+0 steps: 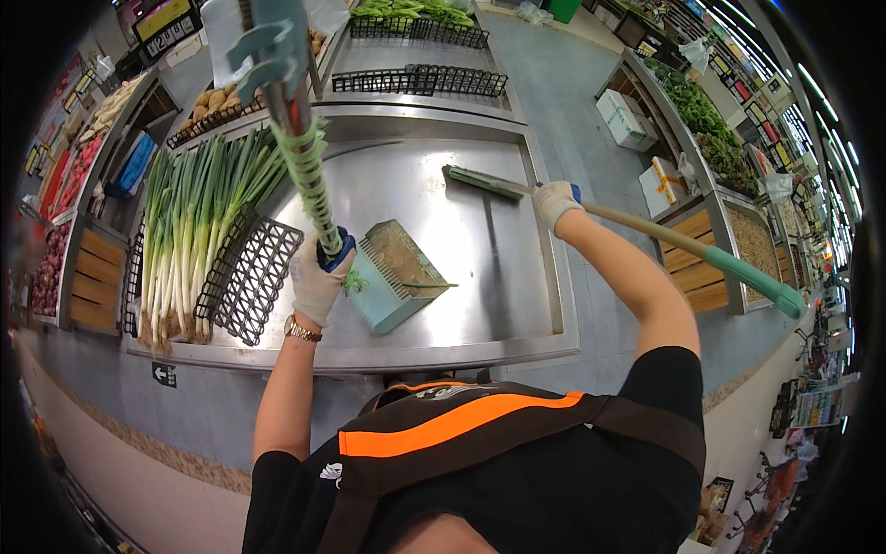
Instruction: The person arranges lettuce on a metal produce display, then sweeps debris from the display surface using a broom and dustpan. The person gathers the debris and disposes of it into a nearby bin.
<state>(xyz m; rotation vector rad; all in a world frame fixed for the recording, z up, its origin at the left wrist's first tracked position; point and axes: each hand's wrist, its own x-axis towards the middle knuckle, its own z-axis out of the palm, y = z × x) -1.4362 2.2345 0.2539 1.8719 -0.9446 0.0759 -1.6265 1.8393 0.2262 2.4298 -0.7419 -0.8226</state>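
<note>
My left hand (322, 277), in a white work glove with blue on it, grips a pole (304, 173) wrapped in green twine, with a teal clip (266, 59) near its upper end. Below and right of this hand, a light-blue toothed dustpan (398, 277) rests on the stainless-steel display table (429, 166). A green leaf strip lies across its opening, and dirt shows inside. The pole's join to the dustpan is hidden. My gloved right hand (556, 203) holds a broom handle (644, 226) close to the broom head (482, 181), which is over the tabletop's right part.
Leeks (201, 221) and a black plastic lattice divider (256, 277) occupy the table's left side. A raised metal rim (550, 256) borders it. Potatoes (216, 102) and another steel display (415, 52) stand behind. Across the right aisle are white boxes (626, 119) and leafy greens (706, 118).
</note>
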